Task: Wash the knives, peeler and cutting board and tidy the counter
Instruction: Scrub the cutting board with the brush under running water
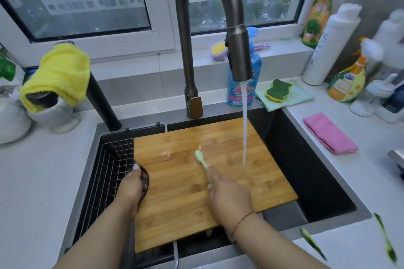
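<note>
L hand (pixel 131 183) grips the 9 o'clock edge of the rectangular bamboo cutting board (pixel 196 181) w/ fingers curled round it; board lies across the dark sink (pixel 306 159). R hand (pixel 227 194) pinches a pale green plastic-handled tool (pixel 202 159) (peeler or knife, can't tell), tip toward 11. Water stream (pixel 244 133) hits board at 2 o'clock.

A single wide-angle head view looks forward and steeply down from close above both hands, the left hand (pixel 131 183) and right hand (pixel 227 196), facing the window (pixel 87 0) well beyond them.
</note>
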`<state>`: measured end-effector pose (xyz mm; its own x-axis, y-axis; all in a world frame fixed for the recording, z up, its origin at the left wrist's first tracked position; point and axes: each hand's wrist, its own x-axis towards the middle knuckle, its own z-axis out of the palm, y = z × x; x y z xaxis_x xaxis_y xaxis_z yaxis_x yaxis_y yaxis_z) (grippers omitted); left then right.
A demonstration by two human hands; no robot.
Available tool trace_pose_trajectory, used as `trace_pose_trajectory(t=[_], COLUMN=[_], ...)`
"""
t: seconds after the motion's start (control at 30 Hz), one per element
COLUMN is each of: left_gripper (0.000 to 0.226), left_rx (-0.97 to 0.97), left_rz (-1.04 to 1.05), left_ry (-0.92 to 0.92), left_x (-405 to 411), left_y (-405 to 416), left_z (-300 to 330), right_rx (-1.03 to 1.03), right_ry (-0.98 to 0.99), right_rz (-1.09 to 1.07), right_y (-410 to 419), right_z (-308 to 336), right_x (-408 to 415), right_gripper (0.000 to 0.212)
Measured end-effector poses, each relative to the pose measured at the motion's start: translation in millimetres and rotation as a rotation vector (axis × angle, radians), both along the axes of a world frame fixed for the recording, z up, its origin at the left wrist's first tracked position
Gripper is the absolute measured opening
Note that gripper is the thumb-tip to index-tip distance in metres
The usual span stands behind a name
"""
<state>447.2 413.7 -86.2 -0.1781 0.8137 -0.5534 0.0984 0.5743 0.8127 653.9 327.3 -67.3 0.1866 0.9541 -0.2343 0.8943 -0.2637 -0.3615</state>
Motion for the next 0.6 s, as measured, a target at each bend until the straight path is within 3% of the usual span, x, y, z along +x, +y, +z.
trace_pose_trajectory(t=[0.07, 0.27, 0.47, 0.53, 0.6], left_gripper=[0.053, 0.058, 0.055, 0.055, 0.053], left_rx=[0.011, 0.036, 0.048, 0.049, 0.051], left_rz=[-0.007, -0.013, -0.021, -0.025, -0.026], left_ry=[0.029, 0.094, 0.113, 0.109, 0.118], left_x=[-0.5, -0.3, -1.5, -1.7, -2.3], left_y=[0.4, 0.8, 2.3, 2.6, 2.9], left_z=[-2.3, -2.0, -3.3, -4.1, -4.4], right_rx=[0.031, -0.031, -0.027, 0.004, -0.049], right_ry=[-0.032, -0.155, -0.042, -0.101, -0.129], right_rz=[0.023, -0.347, 0.074, 0.029, -0.177], right_y=[-5.6, 8.5, 21.2, 29.8, 41.9], right_z=[-5.9, -3.9, 1.5, -2.3, -2.1], right_x=[-1.0, 64.1, -16.3, -4.2, 25.7], right_gripper=[0.055, 0.052, 0.060, 0.059, 0.055])
